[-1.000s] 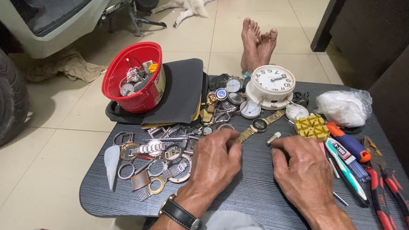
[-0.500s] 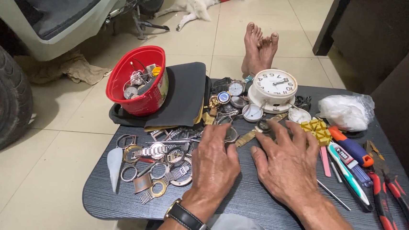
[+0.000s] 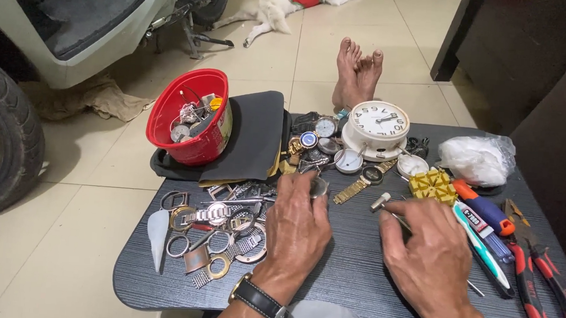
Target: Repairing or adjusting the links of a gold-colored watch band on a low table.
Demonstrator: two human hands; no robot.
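My left hand [image 3: 298, 230] rests on the dark table [image 3: 354, 277], its fingertips pinching a small silvery watch case [image 3: 319, 187] at the near edge of a cluster of watches. A black-strapped wristwatch is on that wrist. My right hand [image 3: 429, 255] lies to the right, closed on a thin metal tool [image 3: 381, 202] whose small head pokes out past the fingers. A gold-band watch [image 3: 361, 183] lies between the two hands, just beyond them.
Loose watch cases and bands [image 3: 214, 234] lie to the left. Behind are a red bowl of parts [image 3: 191, 146], a black pad [image 3: 254, 137], a white clock [image 3: 378, 122], a plastic bag [image 3: 475, 159] and a yellow block [image 3: 432, 185]. Red-handled pliers [image 3: 539, 296] lie right. Bare feet [image 3: 359, 71] are beyond.
Both hands lay flat on the table before. The left has reached forward to the watch case, and the right has drawn back right, closing on the thin tool.
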